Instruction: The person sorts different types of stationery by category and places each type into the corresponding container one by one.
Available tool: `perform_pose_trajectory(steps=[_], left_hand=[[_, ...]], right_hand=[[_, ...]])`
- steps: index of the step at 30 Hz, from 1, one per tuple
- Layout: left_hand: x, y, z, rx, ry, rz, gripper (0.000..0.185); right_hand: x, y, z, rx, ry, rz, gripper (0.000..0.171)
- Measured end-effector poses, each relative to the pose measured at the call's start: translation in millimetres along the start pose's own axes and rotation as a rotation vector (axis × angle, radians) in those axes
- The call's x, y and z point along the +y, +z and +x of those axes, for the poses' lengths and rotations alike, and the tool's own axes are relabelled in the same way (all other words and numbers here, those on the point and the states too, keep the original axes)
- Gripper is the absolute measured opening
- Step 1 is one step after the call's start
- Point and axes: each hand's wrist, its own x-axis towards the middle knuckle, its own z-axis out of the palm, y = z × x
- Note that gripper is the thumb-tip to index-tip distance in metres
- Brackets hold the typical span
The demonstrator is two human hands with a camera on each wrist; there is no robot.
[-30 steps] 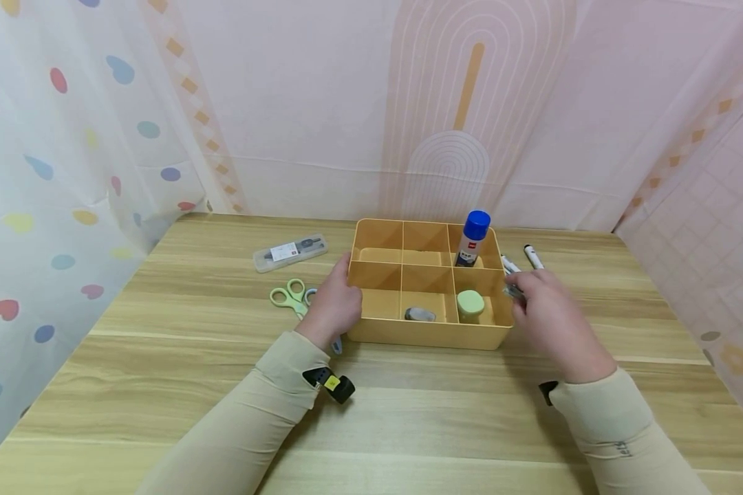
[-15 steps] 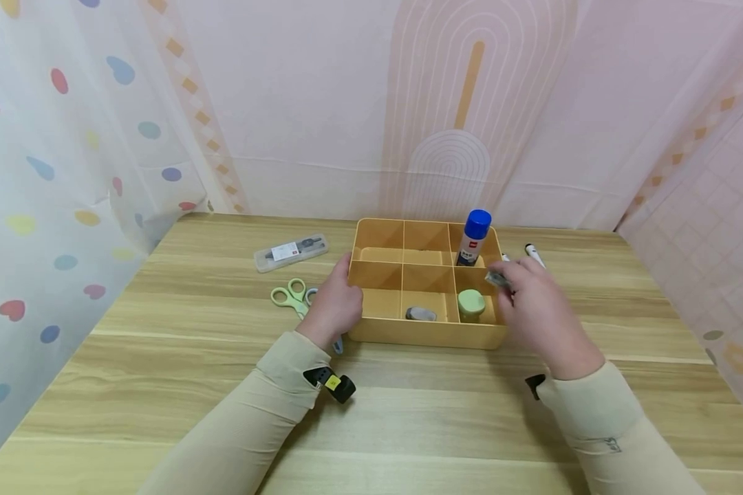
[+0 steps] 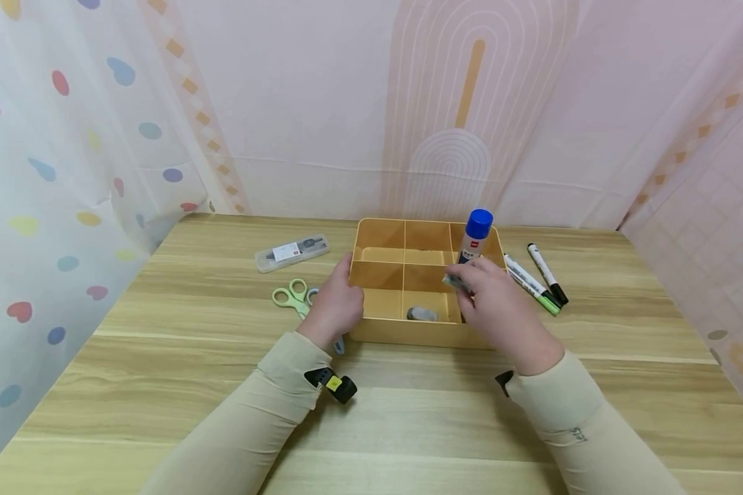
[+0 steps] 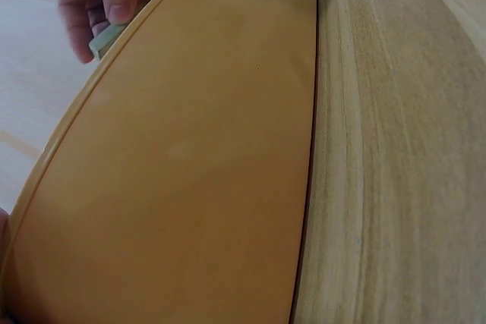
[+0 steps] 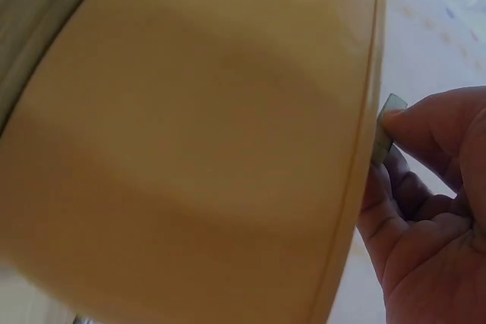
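Observation:
A yellow compartment box (image 3: 408,333) stands on the wooden table. My left hand (image 3: 345,292) grips its left wall, thumb up at the rim. Over the box's middle compartments, my right hand (image 3: 466,283) pinches a small grey-green flat piece (image 3: 450,280). That piece (image 4: 106,36) shows above the box wall (image 4: 190,172) in the left wrist view, and in the right wrist view the piece (image 5: 388,133) sits at the box rim (image 5: 357,149). A blue-capped glue stick (image 3: 475,234) stands in the back right compartment. A grey item (image 3: 421,314) lies in the front middle one.
Two markers (image 3: 535,275) lie to the right of the box. Green-handled scissors (image 3: 292,294) and a clear compass case (image 3: 291,252) lie to its left. Patterned curtains close off the table's back and sides.
My right hand has carried the small piece leftward from the box's right edge to over its middle, uncovering the markers and hiding the green round item. The left hand stayed put.

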Motion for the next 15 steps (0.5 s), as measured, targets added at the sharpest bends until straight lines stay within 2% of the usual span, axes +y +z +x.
perform_pose_trajectory(steps=[15], left_hand=[[-2.2, 0.1, -0.3, 0.003, 0.007, 0.009, 0.076]], right_hand=[[-15, 21, 10, -0.08, -0.059, 0.045, 0.024]])
